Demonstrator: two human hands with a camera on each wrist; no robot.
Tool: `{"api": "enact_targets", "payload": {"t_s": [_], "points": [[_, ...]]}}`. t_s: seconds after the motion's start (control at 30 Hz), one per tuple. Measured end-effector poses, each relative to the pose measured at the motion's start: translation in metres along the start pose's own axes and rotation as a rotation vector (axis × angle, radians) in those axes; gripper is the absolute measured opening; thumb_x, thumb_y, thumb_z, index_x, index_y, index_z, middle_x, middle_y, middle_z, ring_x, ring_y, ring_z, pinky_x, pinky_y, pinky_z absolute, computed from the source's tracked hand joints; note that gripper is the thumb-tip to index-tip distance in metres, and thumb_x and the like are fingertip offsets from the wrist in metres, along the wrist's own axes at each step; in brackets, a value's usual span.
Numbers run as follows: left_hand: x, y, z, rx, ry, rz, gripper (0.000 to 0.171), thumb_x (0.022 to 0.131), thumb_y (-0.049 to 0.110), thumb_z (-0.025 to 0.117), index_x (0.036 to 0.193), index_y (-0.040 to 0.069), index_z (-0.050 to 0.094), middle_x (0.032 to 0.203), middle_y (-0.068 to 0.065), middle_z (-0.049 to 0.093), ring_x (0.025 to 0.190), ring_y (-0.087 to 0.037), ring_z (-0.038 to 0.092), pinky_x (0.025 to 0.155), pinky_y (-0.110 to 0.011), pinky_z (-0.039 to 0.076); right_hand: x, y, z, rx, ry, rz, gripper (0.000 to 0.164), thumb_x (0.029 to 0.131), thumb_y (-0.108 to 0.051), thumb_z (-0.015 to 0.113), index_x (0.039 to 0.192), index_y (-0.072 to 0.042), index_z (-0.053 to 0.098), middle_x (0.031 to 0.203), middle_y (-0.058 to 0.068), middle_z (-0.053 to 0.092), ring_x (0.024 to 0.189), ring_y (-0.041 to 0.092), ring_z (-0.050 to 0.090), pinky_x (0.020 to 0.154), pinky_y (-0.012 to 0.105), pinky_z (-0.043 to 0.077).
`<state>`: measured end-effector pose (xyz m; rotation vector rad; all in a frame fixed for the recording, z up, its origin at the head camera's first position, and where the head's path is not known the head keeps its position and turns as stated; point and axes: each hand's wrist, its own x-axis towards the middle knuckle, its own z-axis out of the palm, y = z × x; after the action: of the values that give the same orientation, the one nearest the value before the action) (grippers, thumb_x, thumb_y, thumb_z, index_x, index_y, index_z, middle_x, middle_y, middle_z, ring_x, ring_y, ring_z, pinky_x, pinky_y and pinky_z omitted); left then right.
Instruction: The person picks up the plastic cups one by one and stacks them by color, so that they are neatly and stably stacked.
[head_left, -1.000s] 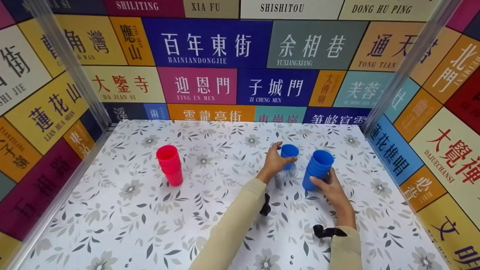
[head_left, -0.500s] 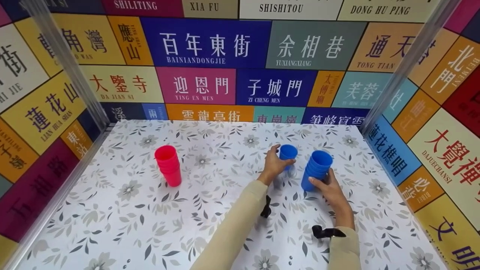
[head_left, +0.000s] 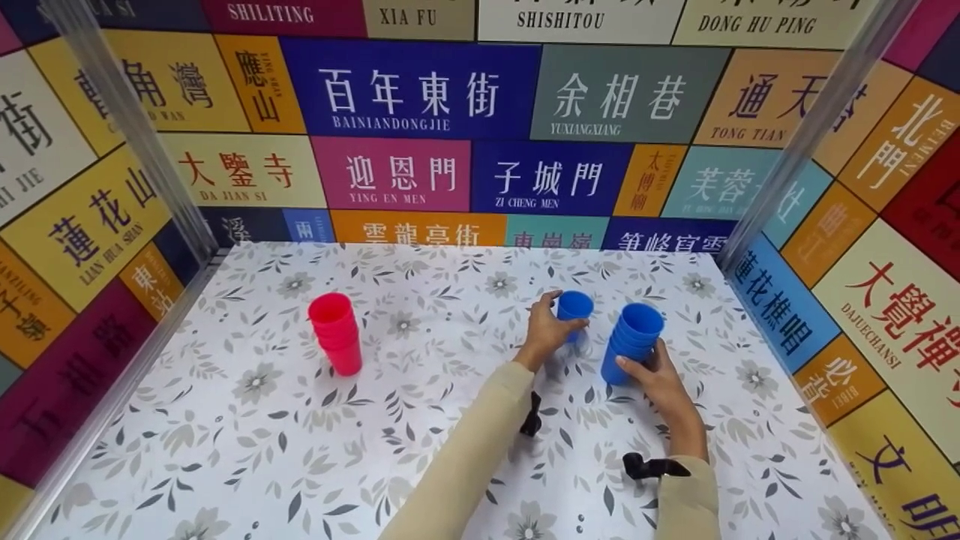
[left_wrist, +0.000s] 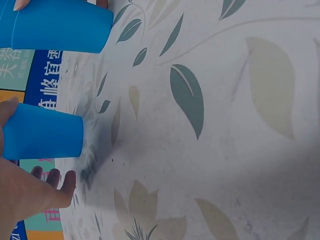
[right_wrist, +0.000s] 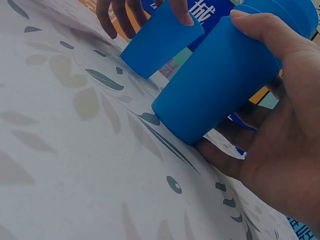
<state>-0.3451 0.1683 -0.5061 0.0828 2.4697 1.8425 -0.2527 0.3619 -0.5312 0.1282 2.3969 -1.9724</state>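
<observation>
A single blue cup (head_left: 576, 306) stands upright on the table, right of centre. My left hand (head_left: 545, 331) pinches it near the rim between thumb and index finger; in the left wrist view the other fingers hang free beside the cup (left_wrist: 45, 132). Just to its right is a stack of nested blue cups (head_left: 634, 334), upright with several rims showing. My right hand (head_left: 661, 381) grips this stack from the right. In the right wrist view the thumb lies across the upper part of the stack (right_wrist: 215, 75), and some fingers are hidden behind it.
A stack of nested red cups (head_left: 337, 337) stands at the left of the table (head_left: 300, 457), which has a leaf-and-flower pattern. Colourful sign-covered panels (head_left: 412, 90) wall in the back and sides, with clear corner posts. Each wrist carries a black camera mount (head_left: 652, 466).
</observation>
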Motion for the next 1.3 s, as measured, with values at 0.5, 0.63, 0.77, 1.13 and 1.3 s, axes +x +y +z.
{"api": "enact_targets", "payload": {"t_s": [0.5,0.63,0.77,1.13,1.3], "points": [[0.002,-0.001,-0.001,-0.010,-0.010,-0.053,0.067,0.084,0.023,0.082,0.142,0.010,0.051,0.147,-0.016,0.051,0.134,-0.028,0.052,0.113,-0.040,0.045,0.001,-0.003,0.002,-0.022,-0.008,0.011,0.094,0.098,-0.028,0.064,0.162,-0.019,-0.005,0.169,0.019,0.006,0.157,0.037,0.007,0.127,0.056,0.009],[0.002,-0.003,-0.005,-0.018,-0.019,-0.044,0.066,0.084,0.024,0.081,0.141,0.011,0.051,0.146,-0.016,0.051,0.134,-0.028,0.052,0.112,-0.041,0.045,0.001,-0.002,0.002,-0.012,-0.006,0.019,0.095,0.097,-0.029,0.066,0.162,-0.020,-0.003,0.169,0.019,0.005,0.157,0.037,0.007,0.127,0.055,0.009],[0.002,-0.003,-0.010,-0.027,-0.033,-0.010,0.068,0.084,0.025,0.081,0.142,0.011,0.050,0.145,-0.017,0.051,0.133,-0.029,0.052,0.111,-0.042,0.046,0.001,0.000,0.000,-0.014,-0.004,0.032,0.097,0.096,-0.031,0.067,0.162,-0.021,-0.004,0.169,0.019,0.003,0.157,0.038,0.005,0.126,0.057,0.009],[0.000,0.013,-0.033,0.013,-0.123,0.077,0.068,0.086,0.027,0.080,0.144,0.012,0.047,0.143,-0.016,0.054,0.130,-0.030,0.056,0.108,-0.043,0.050,0.002,-0.003,0.000,-0.007,-0.016,0.038,0.099,0.097,-0.032,0.066,0.161,-0.020,-0.007,0.169,0.018,0.000,0.157,0.038,0.002,0.127,0.057,0.007],[-0.006,0.032,-0.043,-0.005,-0.218,0.090,0.070,0.085,0.033,0.080,0.145,0.015,0.047,0.143,-0.013,0.056,0.129,-0.028,0.057,0.106,-0.043,0.051,0.002,-0.002,-0.001,0.001,-0.015,0.039,0.097,0.097,-0.029,0.065,0.161,-0.021,-0.007,0.169,0.018,0.002,0.157,0.037,0.004,0.127,0.056,0.009]]}}
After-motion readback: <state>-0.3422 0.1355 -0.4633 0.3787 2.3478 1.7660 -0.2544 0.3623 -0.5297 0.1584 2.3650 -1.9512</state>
